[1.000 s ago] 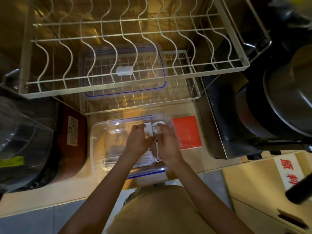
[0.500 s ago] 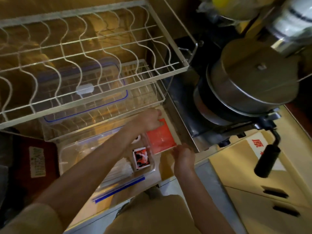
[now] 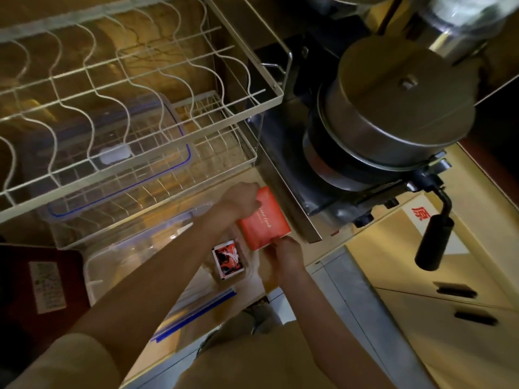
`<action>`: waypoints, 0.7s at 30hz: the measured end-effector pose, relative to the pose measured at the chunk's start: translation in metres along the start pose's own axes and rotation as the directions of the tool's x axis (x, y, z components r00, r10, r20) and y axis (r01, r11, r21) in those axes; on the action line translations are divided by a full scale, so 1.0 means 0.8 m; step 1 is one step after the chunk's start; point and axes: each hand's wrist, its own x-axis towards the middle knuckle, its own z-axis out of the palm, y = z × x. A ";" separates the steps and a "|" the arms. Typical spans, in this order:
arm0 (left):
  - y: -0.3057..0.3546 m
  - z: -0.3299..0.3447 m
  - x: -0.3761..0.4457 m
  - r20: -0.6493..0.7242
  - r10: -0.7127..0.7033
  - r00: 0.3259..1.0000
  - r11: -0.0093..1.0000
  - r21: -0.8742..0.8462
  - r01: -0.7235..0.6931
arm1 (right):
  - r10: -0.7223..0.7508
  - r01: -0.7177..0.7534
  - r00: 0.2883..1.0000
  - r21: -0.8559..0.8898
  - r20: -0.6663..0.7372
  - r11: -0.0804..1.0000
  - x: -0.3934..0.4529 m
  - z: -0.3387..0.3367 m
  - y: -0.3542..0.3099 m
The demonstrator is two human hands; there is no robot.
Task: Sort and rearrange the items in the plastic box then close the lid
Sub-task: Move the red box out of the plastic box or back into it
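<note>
At nine o'clock the clear box (image 3: 112,265) sits open on the desk (image 3: 283,175), under the wire rack (image 3: 134,88); its lid (image 3: 118,153) rests on the rack's lower shelf, so closing is not yet done. A small red-and-white packet (image 3: 228,258) stands at the box's right end. At centre, the left hand (image 3: 243,198) grips the far edge of the red pack (image 3: 264,219), and the right hand (image 3: 283,252) pinches its near corner. The pack lies just right of the box, at three o'clock from it. Sorting looks midway: this pack likely goes in next. The box's other contents are dim and hidden by the left forearm.
</note>
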 end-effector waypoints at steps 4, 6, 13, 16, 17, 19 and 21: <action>0.008 -0.022 -0.018 -0.116 0.054 0.992 0.992 -0.110 -0.067 | -0.022 0.022 1.000 0.170 -0.007 0.985 -0.001 -0.017 -0.014; 0.010 -0.034 -0.032 -0.168 0.052 0.984 0.978 -0.190 -0.084 | -0.042 0.042 0.999 0.194 -0.006 0.980 -0.001 -0.022 -0.022; -0.005 -0.048 -0.095 -0.375 -0.178 0.910 0.906 -0.423 0.003 | -0.225 0.219 0.971 0.076 0.083 0.973 -0.026 -0.003 -0.048; -0.025 -0.049 -0.131 -0.415 -0.318 0.853 0.823 -0.567 0.030 | -0.270 0.279 0.943 -0.020 0.195 0.960 -0.030 0.014 -0.050; -0.034 -0.047 -0.144 -0.444 -0.351 0.825 0.799 -0.601 0.016 | -0.273 0.295 0.928 -0.050 0.255 0.954 -0.032 0.022 -0.050; -0.051 -0.040 -0.171 -0.492 -0.415 0.766 0.768 -0.641 0.004 | -0.273 0.323 0.898 -0.096 0.345 0.942 -0.039 0.038 -0.047; -0.068 -0.028 -0.193 -0.523 -0.487 0.699 0.742 -0.670 0.016 | -0.273 0.357 0.867 -0.135 0.418 0.924 -0.047 0.056 -0.039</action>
